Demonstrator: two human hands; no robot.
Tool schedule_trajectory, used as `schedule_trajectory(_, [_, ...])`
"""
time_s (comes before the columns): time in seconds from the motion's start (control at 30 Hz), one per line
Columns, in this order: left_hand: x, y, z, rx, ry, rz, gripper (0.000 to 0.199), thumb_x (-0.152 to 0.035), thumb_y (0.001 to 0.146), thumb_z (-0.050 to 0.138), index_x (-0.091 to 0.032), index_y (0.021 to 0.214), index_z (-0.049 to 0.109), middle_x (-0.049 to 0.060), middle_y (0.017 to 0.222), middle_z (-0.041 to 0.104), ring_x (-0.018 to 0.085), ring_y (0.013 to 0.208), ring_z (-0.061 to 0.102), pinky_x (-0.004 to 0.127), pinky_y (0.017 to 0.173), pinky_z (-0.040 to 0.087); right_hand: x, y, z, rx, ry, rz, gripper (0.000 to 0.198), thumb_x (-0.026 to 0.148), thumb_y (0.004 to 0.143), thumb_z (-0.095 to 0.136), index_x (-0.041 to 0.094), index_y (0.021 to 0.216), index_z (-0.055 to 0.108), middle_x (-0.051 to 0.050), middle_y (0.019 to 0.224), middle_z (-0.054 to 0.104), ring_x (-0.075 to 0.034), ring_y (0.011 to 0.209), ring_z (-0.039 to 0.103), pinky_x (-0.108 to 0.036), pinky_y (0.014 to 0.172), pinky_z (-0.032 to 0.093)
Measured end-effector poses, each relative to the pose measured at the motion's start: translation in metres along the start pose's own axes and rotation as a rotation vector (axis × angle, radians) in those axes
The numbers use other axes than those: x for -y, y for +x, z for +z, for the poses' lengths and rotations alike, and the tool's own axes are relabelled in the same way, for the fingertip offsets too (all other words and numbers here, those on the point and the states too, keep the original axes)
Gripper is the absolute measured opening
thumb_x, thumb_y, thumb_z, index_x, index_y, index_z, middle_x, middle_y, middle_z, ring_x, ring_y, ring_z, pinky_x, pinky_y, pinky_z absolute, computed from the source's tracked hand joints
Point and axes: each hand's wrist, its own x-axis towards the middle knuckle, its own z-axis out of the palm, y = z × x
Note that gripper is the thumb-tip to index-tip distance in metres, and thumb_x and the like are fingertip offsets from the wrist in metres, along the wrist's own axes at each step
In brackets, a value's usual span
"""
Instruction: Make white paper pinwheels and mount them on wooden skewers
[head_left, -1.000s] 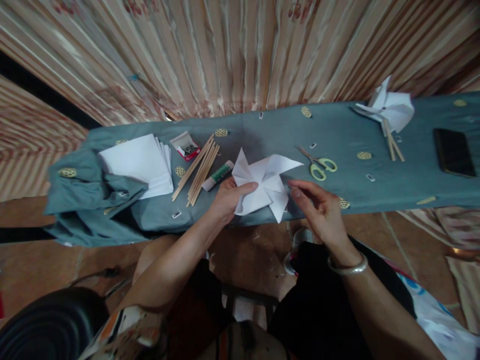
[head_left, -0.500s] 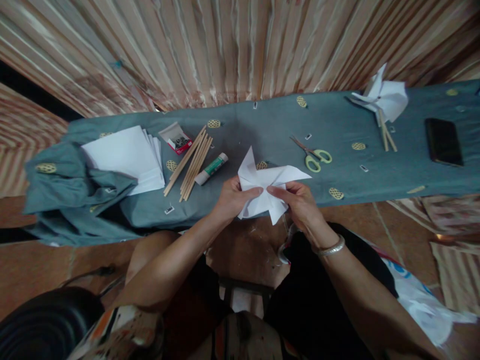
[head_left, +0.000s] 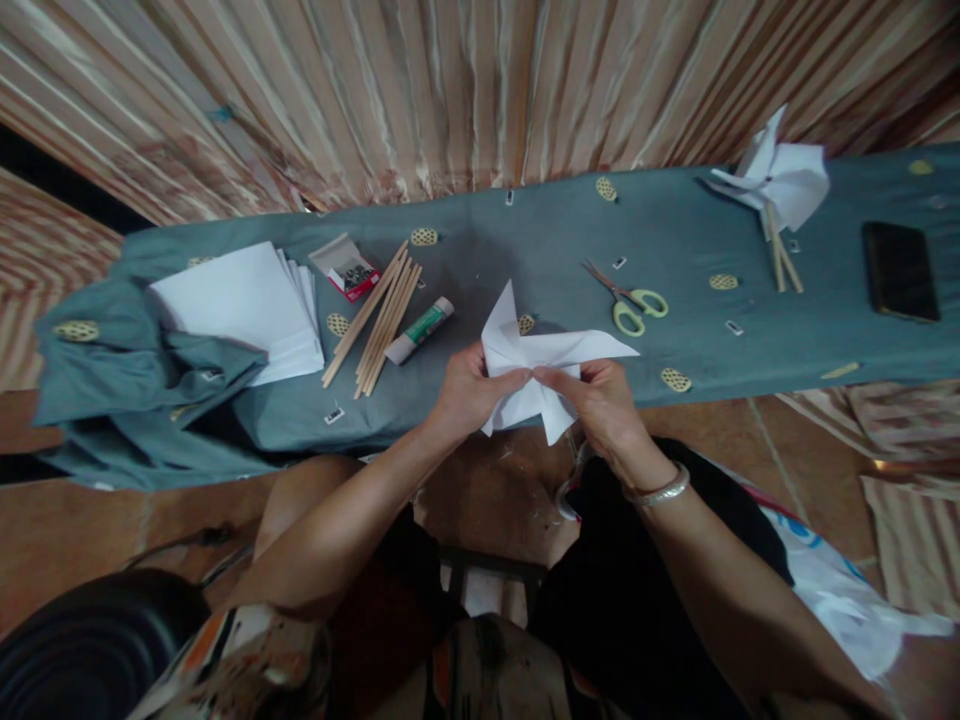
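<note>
A white paper pinwheel (head_left: 544, 350) with pointed, folded blades is held at the front edge of the cloth-covered table. My left hand (head_left: 469, 393) grips its left side, the thumb pressing near the centre. On the opposite side my right hand (head_left: 607, 400) is closed on the paper, its thumb tip meeting the left one at the middle. The fingers behind the paper are hidden. Beyond the pinwheel lie green-handled scissors (head_left: 636, 308). A glue stick (head_left: 420, 330) rests to the left, beside several wooden sticks (head_left: 386, 325).
A stack of white paper (head_left: 247, 305) lies at the left, near an open red box of small dark items (head_left: 346, 268). At the right are a pinwheel on sticks (head_left: 787, 185) and a black phone (head_left: 900, 270). The blue-grey tablecloth (head_left: 540, 235) meets a striped curtain (head_left: 450, 90).
My thumbs have come together at the pinwheel's centre; the left one slid slightly right. The view has shifted a little. Both hands keep their hold.
</note>
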Motion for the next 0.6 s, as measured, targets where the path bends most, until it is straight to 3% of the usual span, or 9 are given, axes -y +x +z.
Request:
schedule_trajectory(0.33, [-0.0032,-0.001,-0.0049,0.055,-0.028,-0.055,0.036,-0.027,0.052,0.086,-0.013,0.081,0.069,0.0,0.074,0.07,0.013,0.063,0.06,0.024,0.062,0.048,-0.0005,-0.0006,0.0001,0.017,-0.073,-0.024,0.023,0.036,0.058,0.083,0.018,0.057,0.069,0.002,0.055,0.066,-0.01,0.046,0.051,-0.023,0.045,0.04])
schedule_trajectory(0.6, [-0.0077,-0.0013,-0.0031,0.046,0.002,-0.127,0.025,-0.02,0.051,0.083,-0.013,0.069,0.067,-0.001,0.061,0.064,0.014,0.061,0.059,0.024,0.06,0.047,0.0038,-0.0034,0.0028,0.055,-0.101,-0.016,0.028,0.039,0.055,0.084,0.017,0.055,0.066,0.004,0.049,0.059,-0.008,0.043,0.044,-0.023,0.042,0.036])
